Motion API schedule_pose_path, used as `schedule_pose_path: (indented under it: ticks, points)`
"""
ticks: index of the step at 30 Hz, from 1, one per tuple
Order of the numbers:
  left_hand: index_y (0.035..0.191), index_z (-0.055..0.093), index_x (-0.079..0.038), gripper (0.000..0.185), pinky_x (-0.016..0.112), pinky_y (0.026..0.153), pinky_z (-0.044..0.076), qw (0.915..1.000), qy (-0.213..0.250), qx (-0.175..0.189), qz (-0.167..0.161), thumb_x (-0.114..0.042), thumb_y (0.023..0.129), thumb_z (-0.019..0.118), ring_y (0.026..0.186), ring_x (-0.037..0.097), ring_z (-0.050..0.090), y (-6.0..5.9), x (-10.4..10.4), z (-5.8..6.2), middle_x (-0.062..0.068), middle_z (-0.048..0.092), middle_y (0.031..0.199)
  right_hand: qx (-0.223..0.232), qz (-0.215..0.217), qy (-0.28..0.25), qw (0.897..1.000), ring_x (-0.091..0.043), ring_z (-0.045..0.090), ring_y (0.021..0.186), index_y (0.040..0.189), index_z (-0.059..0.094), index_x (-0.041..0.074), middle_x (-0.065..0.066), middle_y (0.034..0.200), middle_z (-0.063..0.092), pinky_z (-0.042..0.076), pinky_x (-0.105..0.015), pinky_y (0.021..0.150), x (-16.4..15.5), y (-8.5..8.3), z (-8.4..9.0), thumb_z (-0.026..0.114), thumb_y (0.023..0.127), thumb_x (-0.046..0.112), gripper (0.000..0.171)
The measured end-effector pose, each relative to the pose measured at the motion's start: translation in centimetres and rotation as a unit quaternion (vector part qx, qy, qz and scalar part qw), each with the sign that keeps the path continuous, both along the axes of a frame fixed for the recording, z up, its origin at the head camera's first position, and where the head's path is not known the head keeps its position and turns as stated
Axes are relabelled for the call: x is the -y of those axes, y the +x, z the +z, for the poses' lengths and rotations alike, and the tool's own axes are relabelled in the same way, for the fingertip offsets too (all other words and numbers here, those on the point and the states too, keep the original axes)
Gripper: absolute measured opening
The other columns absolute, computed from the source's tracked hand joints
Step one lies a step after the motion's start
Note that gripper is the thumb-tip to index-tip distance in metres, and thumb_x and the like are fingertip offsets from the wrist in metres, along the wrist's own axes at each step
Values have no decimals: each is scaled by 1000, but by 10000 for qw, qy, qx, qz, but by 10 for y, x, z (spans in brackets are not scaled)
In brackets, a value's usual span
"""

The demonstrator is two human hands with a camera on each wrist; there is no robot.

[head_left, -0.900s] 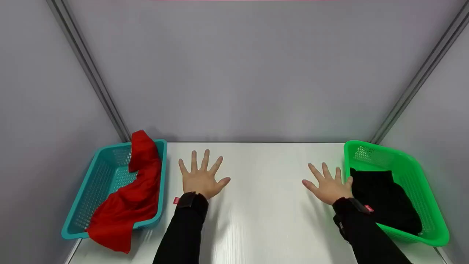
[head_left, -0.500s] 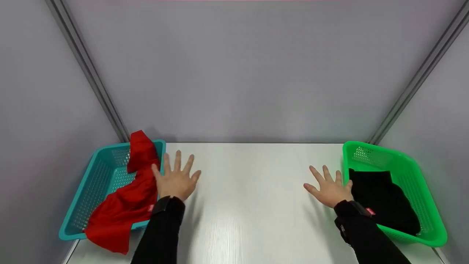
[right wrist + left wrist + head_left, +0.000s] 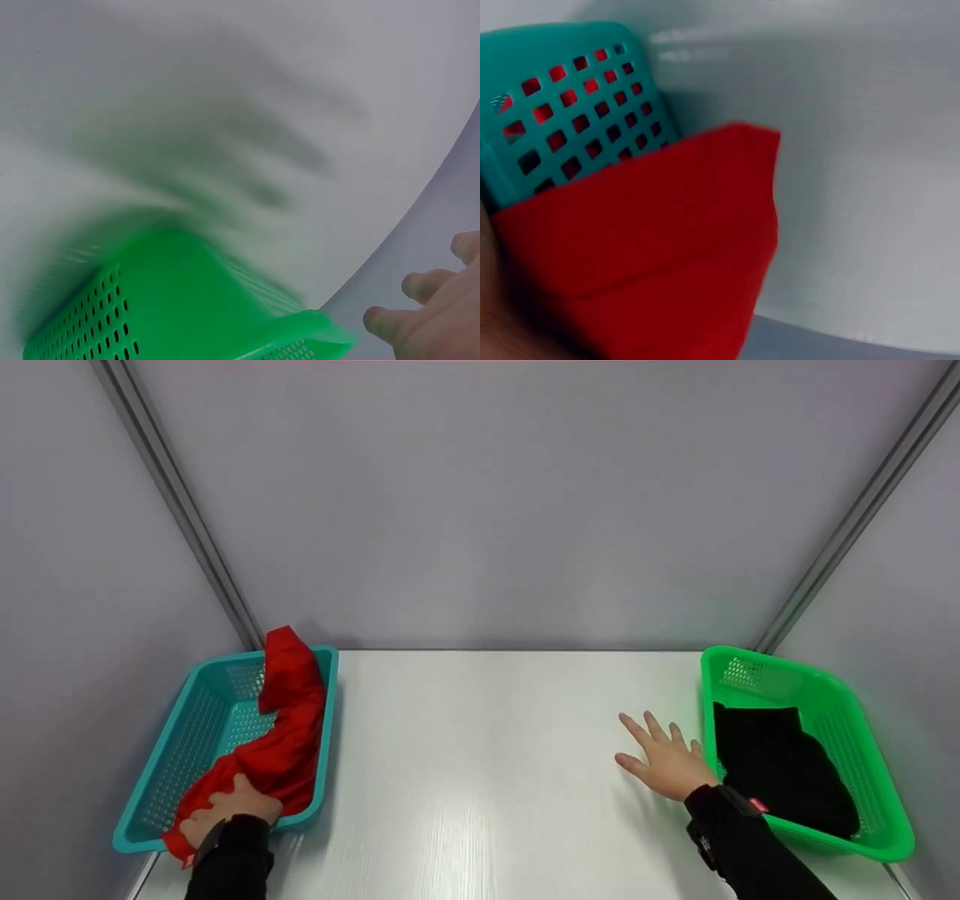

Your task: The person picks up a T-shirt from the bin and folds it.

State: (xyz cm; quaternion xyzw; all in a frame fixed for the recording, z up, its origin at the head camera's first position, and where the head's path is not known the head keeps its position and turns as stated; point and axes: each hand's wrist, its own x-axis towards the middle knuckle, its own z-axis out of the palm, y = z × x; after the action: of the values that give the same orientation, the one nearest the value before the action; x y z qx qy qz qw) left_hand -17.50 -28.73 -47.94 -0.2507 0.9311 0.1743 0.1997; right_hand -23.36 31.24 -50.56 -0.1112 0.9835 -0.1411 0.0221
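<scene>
One red cloth (image 3: pixel 295 736) lies in the blue basket (image 3: pixel 185 742), overhanging its near rim. The left hand (image 3: pixel 234 808) is at it, fingertips hidden; grip cannot be confirmed. The right hand (image 3: pixel 667 765), fingers extended, holds nothing. Handling appears barely begun: red cloth not yet lifted out, black cloth (image 3: pixel 784 769) untouched.

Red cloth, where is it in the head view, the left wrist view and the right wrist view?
Head: lower left; the red cloth lies in the teal basket, the left hand at its near end.
Left wrist: red cloth at lower left, reaching the middle.
Right wrist: not in it.
Shared landmark: the white table, in all three.
</scene>
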Motion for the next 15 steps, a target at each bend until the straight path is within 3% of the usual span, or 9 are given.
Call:
schedule_pose_path:
  ticks: [3, 6, 12, 15]
  points:
    - [141, 29, 19, 75, 70, 108, 24, 9998, -182, 4, -5, -32, 93, 59, 122, 68, 34, 7, -7, 14, 46, 44, 129, 102, 140, -15, 9998, -64, 24, 142, 162, 29, 22, -27, 164, 25, 19, -83, 104, 11, 2, -5, 49, 101, 61, 75]
    - [139, 34, 19, 73, 72, 110, 19, 9995, -282, 162, 19, -33, 93, 57, 126, 69, 29, 8, -13, 23, 48, 44, 130, 313, 295, -89, 9990, -63, 23, 144, 162, 31, 23, -24, 164, 27, 19, -82, 106, 23, 5, -11, 51, 101, 60, 74]
    - [125, 51, 16, 63, 83, 107, 5, 9978, -206, 559, 277, -32, 88, 68, 129, 73, 19, 6, -12, 27, 55, 30, 131, 876, 714, -164, 9935, -58, 20, 147, 161, 34, 28, -18, 166, 27, 15, -80, 109, 49, 16, -27, 57, 100, 54, 69]
    - [118, 53, 16, 54, 87, 103, 6, 9967, -205, 738, 275, -24, 87, 72, 127, 73, 23, 4, -8, 26, 55, 32, 128, 1012, 1036, -69, 9894, -55, 19, 149, 161, 32, 33, -15, 168, 25, 14, -80, 110, 60, 23, -40, 57, 99, 56, 70]
